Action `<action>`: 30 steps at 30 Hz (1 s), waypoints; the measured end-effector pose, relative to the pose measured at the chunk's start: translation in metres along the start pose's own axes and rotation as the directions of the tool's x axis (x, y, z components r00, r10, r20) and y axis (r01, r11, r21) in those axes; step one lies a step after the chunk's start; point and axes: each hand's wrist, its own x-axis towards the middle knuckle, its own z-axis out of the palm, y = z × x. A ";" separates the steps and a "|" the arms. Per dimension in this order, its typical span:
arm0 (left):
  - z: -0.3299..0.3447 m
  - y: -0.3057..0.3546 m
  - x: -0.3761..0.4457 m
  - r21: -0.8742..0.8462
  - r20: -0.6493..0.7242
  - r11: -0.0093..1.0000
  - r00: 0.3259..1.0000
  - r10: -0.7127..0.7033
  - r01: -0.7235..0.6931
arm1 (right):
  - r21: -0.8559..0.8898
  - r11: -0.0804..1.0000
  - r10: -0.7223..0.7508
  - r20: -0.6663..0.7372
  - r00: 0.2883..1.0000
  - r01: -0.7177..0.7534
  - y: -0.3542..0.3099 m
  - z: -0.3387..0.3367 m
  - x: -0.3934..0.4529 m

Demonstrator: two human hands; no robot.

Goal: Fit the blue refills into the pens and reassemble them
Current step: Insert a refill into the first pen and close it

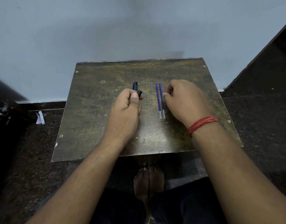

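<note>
Two blue refills [160,101] lie side by side on the worn brown table [93,113], tips pointing away from me. My left hand [126,113] is closed around black pens [135,88]; two dark ends stick out above the thumb, and the rest is hidden in the fist. My right hand [186,101] rests on the table just right of the refills, fingers curled, its fingertips touching or nearly touching the nearer refill. A red thread band is on that wrist.
The small table stands against a pale blue wall [106,29]. Dark speckled floor surrounds it, with a crumpled white paper [40,118] at the left. My bare feet [148,178] show below the table's front edge. A dark surface rises at the right.
</note>
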 end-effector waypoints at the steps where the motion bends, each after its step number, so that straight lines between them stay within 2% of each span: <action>1: 0.000 0.000 0.000 -0.010 0.001 1.000 1.000 -0.005 0.005 | -0.039 0.999 -0.019 0.018 1.000 0.019 -0.002 0.001 -0.001; 12: -0.001 0.004 0.000 -0.009 0.004 1.000 1.000 -0.009 0.009 | -0.209 0.977 -0.013 0.091 0.996 0.032 -0.019 0.003 -0.008; 22: 0.000 0.004 0.000 -0.017 0.008 1.000 1.000 -0.003 0.003 | -0.239 0.971 0.060 0.118 0.991 -0.031 -0.030 0.012 -0.007; 26: -0.001 0.002 0.001 -0.050 0.013 0.999 1.000 -0.007 0.007 | -0.135 0.988 0.087 0.114 0.990 -0.072 -0.030 -0.001 -0.005; 30: -0.001 0.000 0.004 -0.095 -0.014 0.995 0.999 -0.034 0.033 | 0.143 0.982 0.106 0.116 0.988 -0.122 -0.037 -0.011 -0.009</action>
